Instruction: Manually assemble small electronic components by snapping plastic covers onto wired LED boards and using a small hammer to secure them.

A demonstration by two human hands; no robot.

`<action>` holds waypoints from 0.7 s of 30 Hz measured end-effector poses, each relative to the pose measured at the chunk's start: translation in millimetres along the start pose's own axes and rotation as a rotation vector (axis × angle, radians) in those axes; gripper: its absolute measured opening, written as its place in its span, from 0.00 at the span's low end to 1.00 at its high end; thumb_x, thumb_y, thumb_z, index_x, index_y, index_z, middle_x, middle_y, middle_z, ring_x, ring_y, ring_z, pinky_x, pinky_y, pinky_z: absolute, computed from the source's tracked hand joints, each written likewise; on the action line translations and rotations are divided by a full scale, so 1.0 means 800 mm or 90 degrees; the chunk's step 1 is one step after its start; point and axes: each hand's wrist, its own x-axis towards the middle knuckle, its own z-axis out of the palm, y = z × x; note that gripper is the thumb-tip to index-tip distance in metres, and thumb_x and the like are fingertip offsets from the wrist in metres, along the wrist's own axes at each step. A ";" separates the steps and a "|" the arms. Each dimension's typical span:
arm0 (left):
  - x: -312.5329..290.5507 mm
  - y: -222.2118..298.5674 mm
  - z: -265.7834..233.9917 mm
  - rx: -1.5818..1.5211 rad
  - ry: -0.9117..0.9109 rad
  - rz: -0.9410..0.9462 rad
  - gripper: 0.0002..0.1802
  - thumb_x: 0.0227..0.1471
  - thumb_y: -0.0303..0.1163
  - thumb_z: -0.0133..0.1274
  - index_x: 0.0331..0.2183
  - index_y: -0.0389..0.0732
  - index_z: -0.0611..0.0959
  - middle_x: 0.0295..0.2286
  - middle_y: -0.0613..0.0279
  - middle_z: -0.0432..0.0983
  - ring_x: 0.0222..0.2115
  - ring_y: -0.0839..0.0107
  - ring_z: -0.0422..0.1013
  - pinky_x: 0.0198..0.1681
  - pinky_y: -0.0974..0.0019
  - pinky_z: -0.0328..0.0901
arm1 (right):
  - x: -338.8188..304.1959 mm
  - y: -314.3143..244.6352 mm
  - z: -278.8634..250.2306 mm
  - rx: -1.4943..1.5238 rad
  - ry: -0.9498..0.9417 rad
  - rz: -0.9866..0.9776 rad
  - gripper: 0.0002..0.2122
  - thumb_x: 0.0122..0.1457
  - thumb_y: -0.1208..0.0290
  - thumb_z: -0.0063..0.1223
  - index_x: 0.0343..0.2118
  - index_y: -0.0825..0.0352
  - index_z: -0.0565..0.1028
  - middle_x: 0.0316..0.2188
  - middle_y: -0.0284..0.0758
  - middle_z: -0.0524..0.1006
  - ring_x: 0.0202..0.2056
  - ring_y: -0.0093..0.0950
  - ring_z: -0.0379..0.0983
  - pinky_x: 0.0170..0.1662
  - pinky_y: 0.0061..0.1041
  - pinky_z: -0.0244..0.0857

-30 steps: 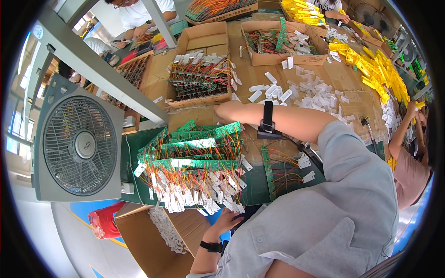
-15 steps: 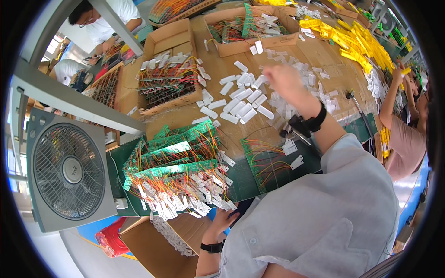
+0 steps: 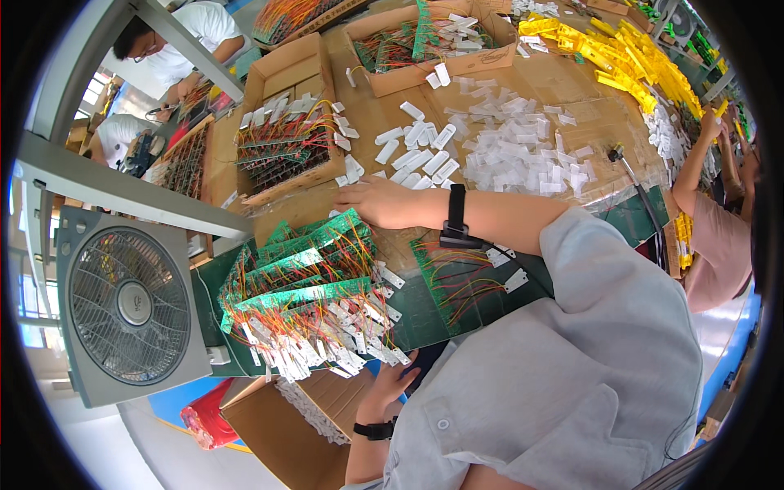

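My right hand (image 3: 377,202) lies palm down on the brown cardboard table top (image 3: 563,98), at the far edge of a stack of green circuit boards (image 3: 306,273) with red and yellow wires and white tags. A black watch (image 3: 456,219) sits on that wrist. Loose white plastic pieces (image 3: 425,151) lie just beyond its fingers; whether it holds any is hidden. My left hand (image 3: 394,380), with a black wristband, is low at the table's near edge, fingers apart, beside a dark flat object (image 3: 426,359). One more green board (image 3: 461,282) lies under my right forearm.
A grey box fan (image 3: 131,306) stands at the left. An open cardboard box (image 3: 282,151) of wired boards sits beyond the stack, another box (image 3: 425,41) farther back. Yellow parts (image 3: 629,57) pile at the far right. Other people work at the upper left and right edge.
My right arm went from over the board stack out to the white pieces, then came back; the hand now rests at the stack's far edge. The view tilted. My left hand stayed low.
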 end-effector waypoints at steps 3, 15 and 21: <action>-0.003 0.012 0.004 0.005 0.035 -0.014 0.28 0.57 0.38 0.60 0.59 0.47 0.77 0.60 0.49 0.67 0.63 0.47 0.56 0.67 0.52 0.48 | -0.006 0.012 -0.003 -0.055 -0.036 -0.029 0.17 0.59 0.69 0.51 0.51 0.58 0.78 0.61 0.34 0.71 0.62 0.34 0.66 0.59 0.42 0.60; 0.005 0.022 -0.006 -0.016 0.001 -0.049 0.29 0.57 0.40 0.59 0.59 0.45 0.76 0.47 0.48 0.74 0.53 0.50 0.65 0.61 0.55 0.54 | -0.004 0.026 -0.029 -0.066 -0.064 -0.168 0.12 0.54 0.67 0.57 0.40 0.55 0.85 0.55 0.34 0.75 0.59 0.34 0.68 0.60 0.43 0.58; 0.005 0.024 -0.003 0.019 0.043 0.013 0.29 0.56 0.38 0.60 0.58 0.43 0.77 0.39 0.53 0.70 0.46 0.53 0.66 0.57 0.55 0.57 | 0.001 0.031 -0.029 0.026 -0.066 -0.185 0.11 0.52 0.66 0.60 0.39 0.56 0.85 0.55 0.37 0.74 0.58 0.37 0.65 0.59 0.43 0.58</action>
